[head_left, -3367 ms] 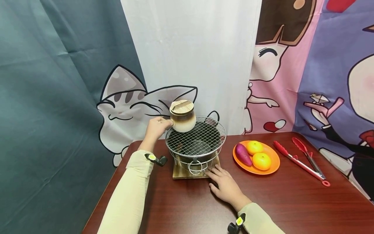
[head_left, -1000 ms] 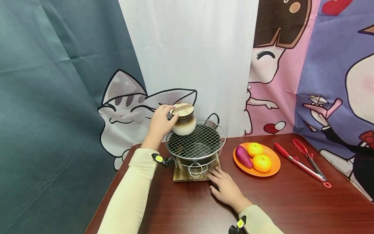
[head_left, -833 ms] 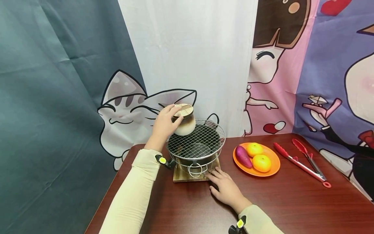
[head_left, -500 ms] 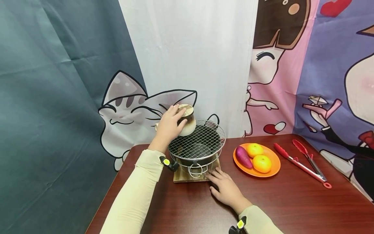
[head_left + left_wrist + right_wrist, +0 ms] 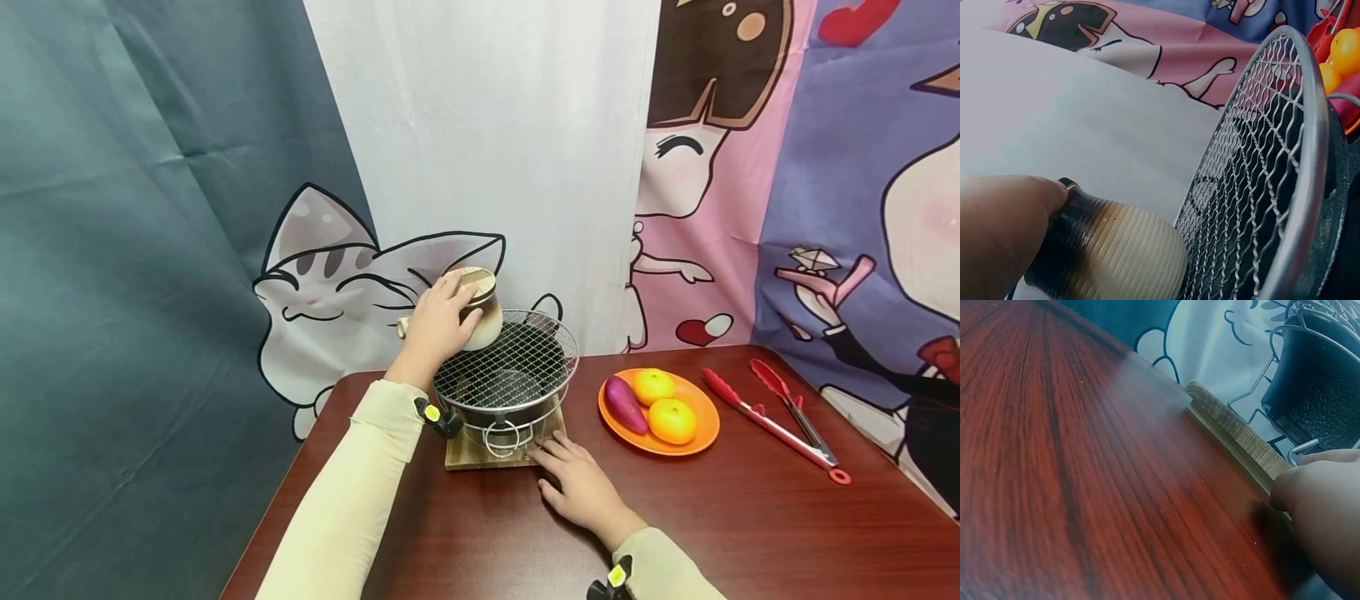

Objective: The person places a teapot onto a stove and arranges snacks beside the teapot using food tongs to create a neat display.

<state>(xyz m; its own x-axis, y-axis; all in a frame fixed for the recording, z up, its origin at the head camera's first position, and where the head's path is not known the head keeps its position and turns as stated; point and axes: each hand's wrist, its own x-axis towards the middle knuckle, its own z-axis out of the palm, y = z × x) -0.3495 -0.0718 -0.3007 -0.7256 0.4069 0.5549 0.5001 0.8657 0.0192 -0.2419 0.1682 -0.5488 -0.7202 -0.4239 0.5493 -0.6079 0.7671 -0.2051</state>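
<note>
My left hand [image 5: 437,321] is wrapped round the jar [image 5: 480,319], fingers curled over its dark neck and the edge of its wooden lid [image 5: 476,281]. In the left wrist view my thumb [image 5: 1004,219] presses against the jar's [image 5: 1116,256] dark band, and the ribbed cream belly sits on the far left rim of the mesh [image 5: 1254,181]. The jar stands upright, touching the mesh [image 5: 506,360] at its back left edge, with its handle [image 5: 403,327] poking out past my knuckles.

The mesh tops a black stove [image 5: 498,400] in a wire frame, and that stands on a wooden board [image 5: 468,451].

My right hand [image 5: 581,487] lies flat on the table [image 5: 750,525], fingers stretched and relaxed, tips touching the board's near right corner. The right wrist view shows the fingertips against the board [image 5: 1235,434].

To the right sits an orange plate [image 5: 701,433] with a sweet potato [image 5: 625,403] and two oranges [image 5: 671,417]. Red tongs [image 5: 772,417] lie further right, well apart from the plate.
</note>
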